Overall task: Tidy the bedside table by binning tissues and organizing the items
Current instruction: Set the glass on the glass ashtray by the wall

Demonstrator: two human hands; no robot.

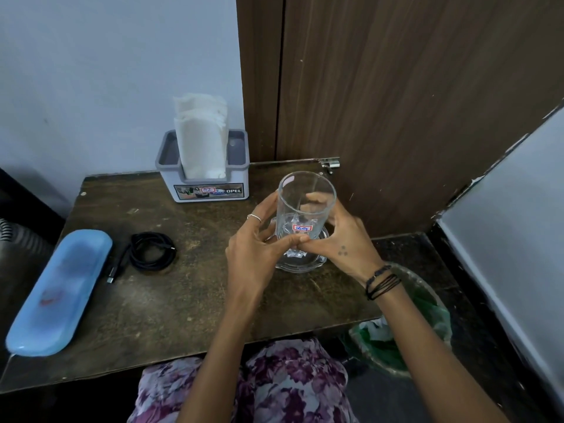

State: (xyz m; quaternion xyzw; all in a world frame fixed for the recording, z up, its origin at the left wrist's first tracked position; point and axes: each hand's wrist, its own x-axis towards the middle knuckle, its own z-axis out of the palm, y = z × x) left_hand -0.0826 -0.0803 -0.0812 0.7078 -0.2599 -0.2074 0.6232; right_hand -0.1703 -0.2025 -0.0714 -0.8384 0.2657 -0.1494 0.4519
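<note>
A clear drinking glass (306,190) with a small red-edged label stands on a clear glass saucer (300,266) at the right of the dark wooden bedside table (189,312). My left hand (254,254) and my right hand (341,239) both wrap around the lower half of the glass, thumbs meeting in front. A grey holder (238,175) with white tissues (203,138) upright in it sits at the table's back. A coiled black cable (151,251) and a light blue case (61,288) lie on the left side.
A bin with a green liner (427,319) stands on the floor right of the table, white crumpled paper inside it. A brown wooden panel (396,102) rises behind the table, with a metal latch (331,164). A white surface (518,239) edges the far right.
</note>
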